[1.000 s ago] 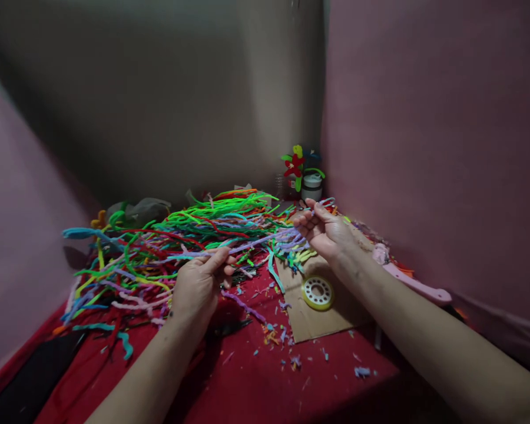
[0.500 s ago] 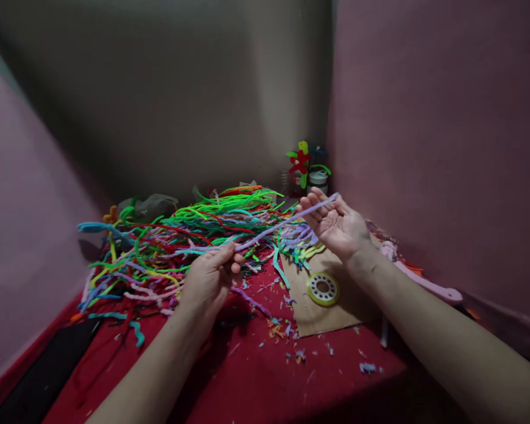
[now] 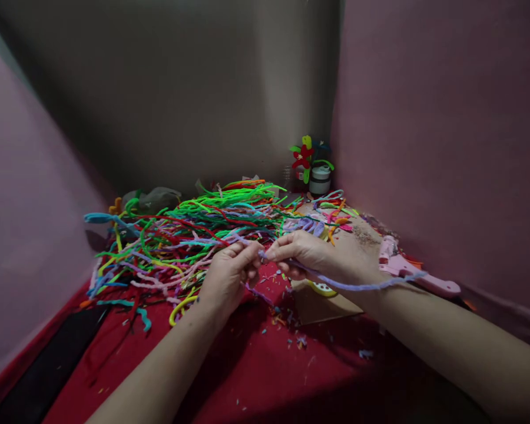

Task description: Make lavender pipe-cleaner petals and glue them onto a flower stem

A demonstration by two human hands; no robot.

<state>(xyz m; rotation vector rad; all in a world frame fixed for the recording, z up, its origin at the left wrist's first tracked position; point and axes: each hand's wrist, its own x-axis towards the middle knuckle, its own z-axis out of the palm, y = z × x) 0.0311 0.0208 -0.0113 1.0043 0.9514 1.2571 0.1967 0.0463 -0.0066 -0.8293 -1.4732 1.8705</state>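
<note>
Mid-frame, your left hand (image 3: 229, 272) and right hand (image 3: 304, 254) pinch 1 lavender pipe cleaner (image 3: 348, 287), tail seemingly unworked; loose stems (image 3: 229, 196) heaped left-centre; red flower (image 3: 303, 156), upper centre-right, looks finished.

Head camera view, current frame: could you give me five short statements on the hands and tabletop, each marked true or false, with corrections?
1. The left hand and right hand are close together at the lavender strand. True.
2. The long end of the lavender strand extends toward the left forearm. False: it extends across the right forearm.
3. The yellow-rimmed roll is partly hidden from view. True.
4. The tablecloth is blue. False: it is red.
5. The red flower is near the container with the pale lid, at the back. True.
</note>
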